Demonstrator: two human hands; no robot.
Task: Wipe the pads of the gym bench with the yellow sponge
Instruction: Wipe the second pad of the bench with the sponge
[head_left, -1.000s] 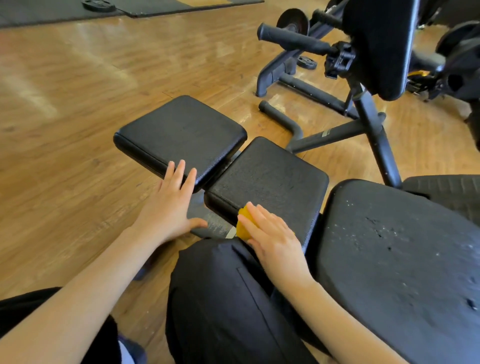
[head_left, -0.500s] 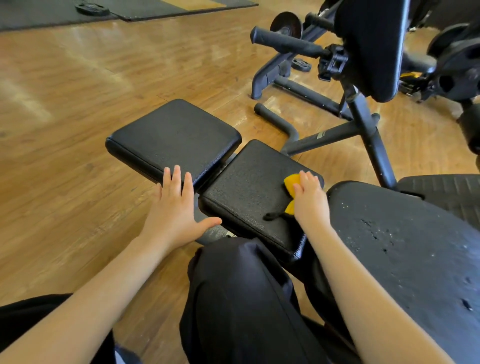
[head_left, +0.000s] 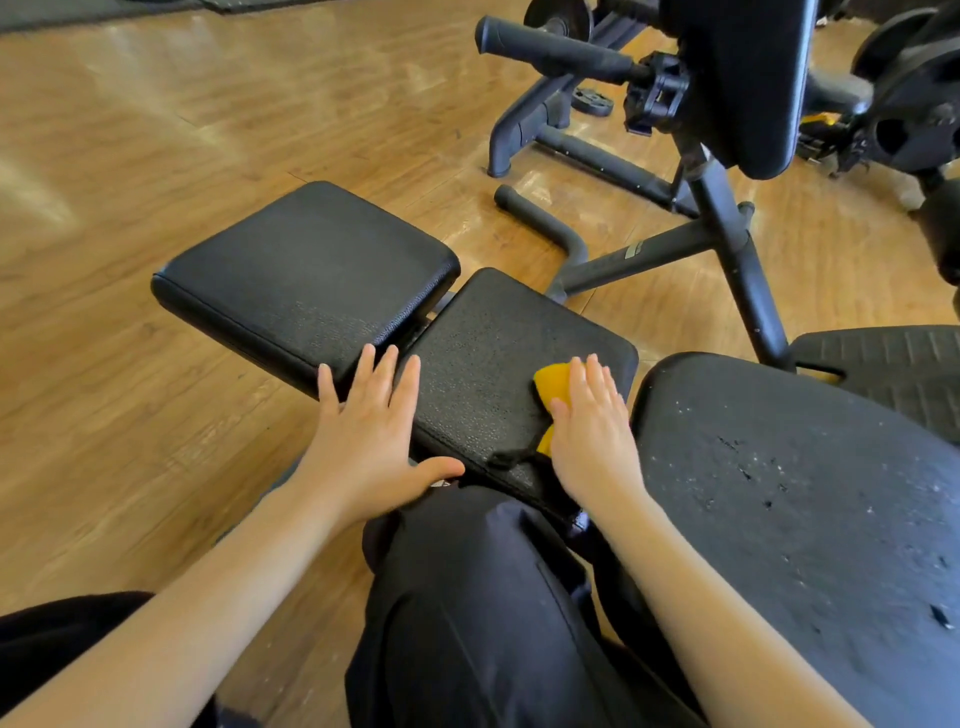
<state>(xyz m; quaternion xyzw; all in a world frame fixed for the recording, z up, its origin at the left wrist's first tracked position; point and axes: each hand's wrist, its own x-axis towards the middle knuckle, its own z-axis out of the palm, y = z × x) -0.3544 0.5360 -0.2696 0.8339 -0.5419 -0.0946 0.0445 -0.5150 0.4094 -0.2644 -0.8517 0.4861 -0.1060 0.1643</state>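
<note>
The gym bench has three black pads in a row: a far left pad, a middle pad and a large worn pad at the right. My right hand lies flat with straight fingers on the yellow sponge, pressing it onto the right part of the middle pad. A dark cord trails from the sponge's near end. My left hand rests flat over the near edge where the left and middle pads meet, fingers spread.
My knee in black trousers sits just below the middle pad. Behind stand a black machine frame, an upright black pad, a padded bar and weight plates. Wooden floor lies to the left.
My right hand slid the sponge from the middle pad's near left edge across to its right side. My left hand shifted a little to the right along the pads' near edge.
</note>
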